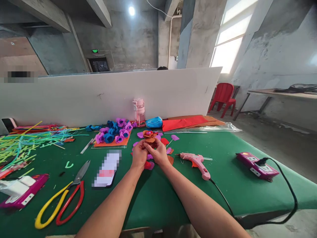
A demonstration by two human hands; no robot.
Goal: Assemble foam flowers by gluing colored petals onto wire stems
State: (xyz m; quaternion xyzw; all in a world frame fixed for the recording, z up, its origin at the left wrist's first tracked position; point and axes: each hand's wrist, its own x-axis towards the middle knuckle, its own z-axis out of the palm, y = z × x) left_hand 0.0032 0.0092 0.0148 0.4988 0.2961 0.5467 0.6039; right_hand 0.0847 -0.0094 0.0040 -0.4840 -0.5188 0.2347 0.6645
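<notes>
Both my hands meet over the middle of the green table, closed around a paper flower (149,135) with orange-brown petals and a red-pink centre. My left hand (139,153) pinches its lower left side, while my right hand (159,152) grips the right side with thumb and fingers. The fingertips partly hide the flower's base. Loose petals, purple, red and brown, lie around and under my hands, among them a purple petal (175,137). To the right of my right hand rests a pink hot glue gun (195,162), its nozzle pointing left.
Finished purple and blue paper flowers (114,131) sit back left. Scissors (71,195), a phone (107,168) and a power strip (27,191) lie left; another power strip (257,166) lies right. Behind are a pink bottle (139,110), red paper (183,123) and a white board (111,96).
</notes>
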